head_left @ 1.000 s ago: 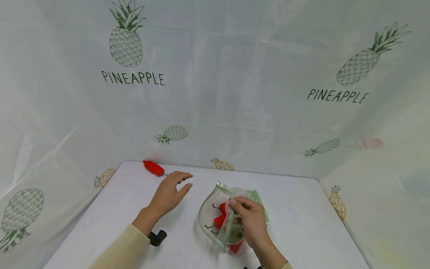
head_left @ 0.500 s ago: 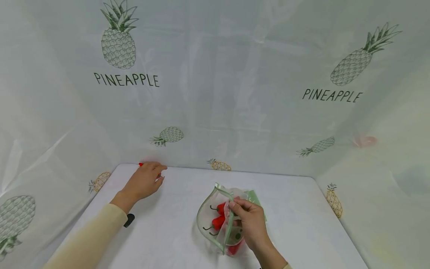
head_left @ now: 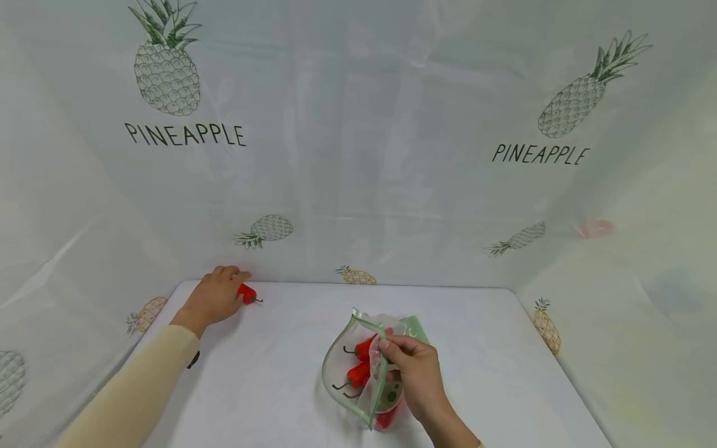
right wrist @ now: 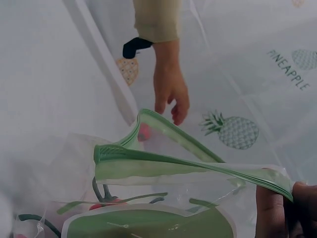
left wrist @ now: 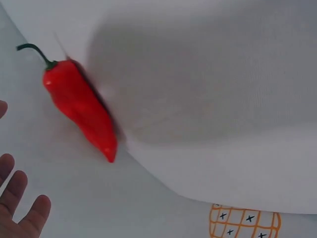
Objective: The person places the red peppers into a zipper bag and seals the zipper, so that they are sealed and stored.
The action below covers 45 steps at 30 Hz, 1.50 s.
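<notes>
At the table's far left corner, a red chili pepper (head_left: 247, 294) lies with its stem pointing right in the head view. My left hand (head_left: 211, 297) is over its tip end and hides part of it. The left wrist view has the whole pepper (left wrist: 81, 106) on view, with the spread fingertips (left wrist: 37, 213) of that hand apart from it. My right hand (head_left: 417, 370) pinches the green zip rim of a clear zip bag (head_left: 330, 376) between thumb and fingers. The bag's mouth gapes to the left, and several red chili peppers (head_left: 358, 374) show inside, stems toward the opening.
A white table (head_left: 269, 373) carries everything. Pale plastic sheeting (head_left: 364, 155) printed with pineapples hangs around its back and sides. The lone pepper is right by the table's back edge, close to the sheeting.
My left hand has travelled left and away from me, from mid-table to the lone pepper. The right hand keeps its pinch on the bag's rim. The head view has turned slightly.
</notes>
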Each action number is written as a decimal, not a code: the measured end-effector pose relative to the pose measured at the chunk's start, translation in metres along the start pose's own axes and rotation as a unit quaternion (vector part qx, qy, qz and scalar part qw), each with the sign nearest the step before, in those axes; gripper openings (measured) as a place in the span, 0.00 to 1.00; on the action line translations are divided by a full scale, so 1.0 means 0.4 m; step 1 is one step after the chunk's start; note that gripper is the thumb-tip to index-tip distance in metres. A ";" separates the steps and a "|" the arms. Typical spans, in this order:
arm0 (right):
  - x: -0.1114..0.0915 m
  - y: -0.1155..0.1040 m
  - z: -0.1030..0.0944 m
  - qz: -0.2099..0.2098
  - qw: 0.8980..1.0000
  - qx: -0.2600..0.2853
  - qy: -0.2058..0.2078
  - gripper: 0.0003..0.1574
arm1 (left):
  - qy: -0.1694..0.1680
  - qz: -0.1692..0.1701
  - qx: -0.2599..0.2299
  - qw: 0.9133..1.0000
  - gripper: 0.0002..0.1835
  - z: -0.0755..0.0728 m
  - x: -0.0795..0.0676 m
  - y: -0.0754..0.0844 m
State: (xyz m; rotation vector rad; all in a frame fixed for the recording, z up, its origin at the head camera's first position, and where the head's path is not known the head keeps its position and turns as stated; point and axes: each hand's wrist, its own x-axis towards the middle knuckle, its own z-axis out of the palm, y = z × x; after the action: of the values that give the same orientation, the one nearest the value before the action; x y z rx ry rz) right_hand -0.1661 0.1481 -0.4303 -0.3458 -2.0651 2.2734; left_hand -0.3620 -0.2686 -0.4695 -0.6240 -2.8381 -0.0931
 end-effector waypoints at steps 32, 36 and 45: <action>0.001 0.011 -0.005 0.007 1.000 -0.020 0.016 0.17 | -0.036 0.023 0.041 0.998 0.21 0.120 0.019 -0.029; -0.001 0.011 -0.004 0.006 1.000 -0.022 0.016 0.16 | -0.039 0.019 0.044 0.998 0.21 0.121 0.012 -0.029; -0.004 0.014 -0.001 0.001 1.000 -0.012 0.012 0.16 | -0.028 -0.007 0.059 0.998 0.21 0.118 -0.013 -0.027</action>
State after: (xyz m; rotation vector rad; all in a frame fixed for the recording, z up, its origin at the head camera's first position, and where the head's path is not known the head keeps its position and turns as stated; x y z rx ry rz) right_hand -0.1640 0.1477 -0.4357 -0.3748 -2.0829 2.2367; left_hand -0.3719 -0.2752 -0.5167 -0.5889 -2.8763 0.0915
